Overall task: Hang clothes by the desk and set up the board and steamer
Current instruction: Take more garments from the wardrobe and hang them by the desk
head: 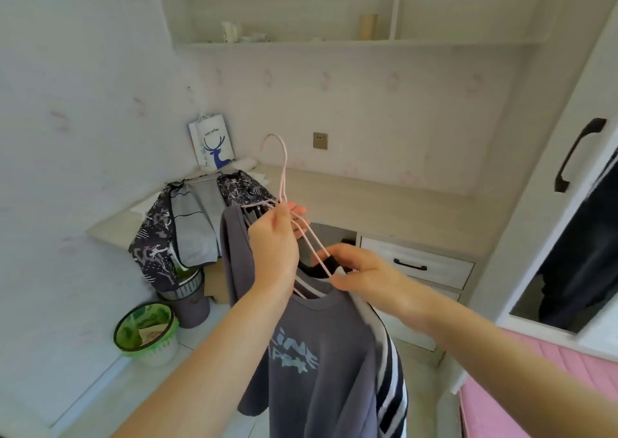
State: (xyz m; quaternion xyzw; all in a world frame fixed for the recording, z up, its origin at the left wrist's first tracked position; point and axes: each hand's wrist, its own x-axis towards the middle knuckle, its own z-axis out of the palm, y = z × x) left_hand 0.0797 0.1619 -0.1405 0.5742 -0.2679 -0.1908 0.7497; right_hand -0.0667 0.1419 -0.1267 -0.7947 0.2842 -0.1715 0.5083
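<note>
My left hand (275, 242) grips a bunch of pink wire hangers (283, 170) just below their hooks, which stick up above my fingers. From them hangs a grey-purple T-shirt (321, 354) with pale blue lettering, and behind it a black-and-white striped garment (389, 380). My right hand (359, 275) pinches a hanger arm at the collar of the striped garment. Ahead stands the pale wooden desk (384, 210). A patterned dark jacket with grey lining (187, 223) hangs at the desk's left end.
A white paper bag with a blue deer (212, 145) leans in the desk's back corner. Two waste bins, one green (147, 332) and one grey (187, 299), stand on the floor at left. Desk drawers (418, 265), a wardrobe door (582, 153) and a pink bed (535, 387) lie to the right.
</note>
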